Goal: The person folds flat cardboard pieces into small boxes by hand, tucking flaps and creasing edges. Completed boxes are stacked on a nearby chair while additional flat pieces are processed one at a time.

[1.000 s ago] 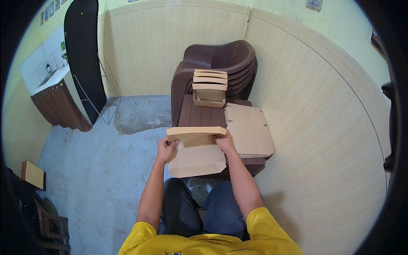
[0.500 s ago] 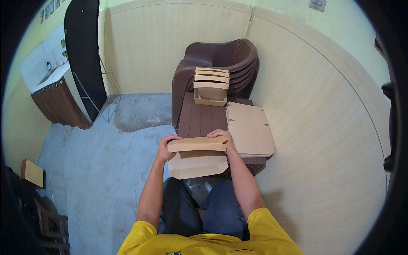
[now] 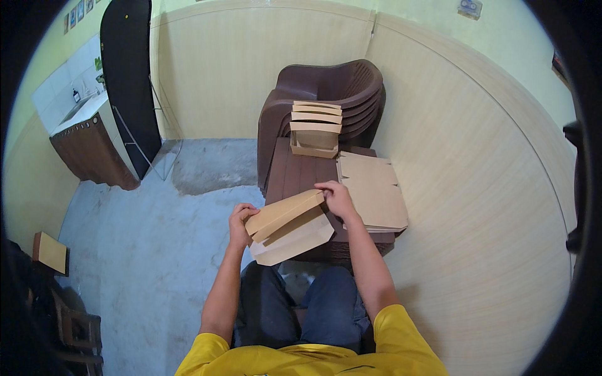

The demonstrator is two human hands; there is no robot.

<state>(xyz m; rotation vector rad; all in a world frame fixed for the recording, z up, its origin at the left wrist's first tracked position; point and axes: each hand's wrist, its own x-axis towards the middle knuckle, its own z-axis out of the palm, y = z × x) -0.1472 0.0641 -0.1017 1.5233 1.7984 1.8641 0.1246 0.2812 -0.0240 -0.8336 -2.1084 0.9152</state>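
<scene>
A partly folded brown cardboard box (image 3: pixel 290 220) is held above my lap, tilted with its right end raised. My left hand (image 3: pixel 241 222) grips its left end, thumb and fingers closed at the corner of the raised panel. At the upper right corner, my right hand (image 3: pixel 336 199) pinches the edge of the same panel. The lower flap spreads open toward me. Just right of my right hand lies a stack of flat cardboard blanks (image 3: pixel 370 191). Several folded cardboard boxes (image 3: pixel 315 128), nested together, stand farther off on the brown plastic surface (image 3: pixel 295 178).
Stacked brown plastic chairs (image 3: pixel 332 84) stand behind the boxes. A wood-patterned wall (image 3: pixel 476 207) runs along the right. On the far left are a curtained sink counter (image 3: pixel 94 150) and a tall black board (image 3: pixel 128 81). Dark wooden furniture (image 3: pixel 78 329) sits at lower left.
The box has turned from level to tilted, its right end rising. My right hand has moved up along the right corner; my left has shifted slightly down and left.
</scene>
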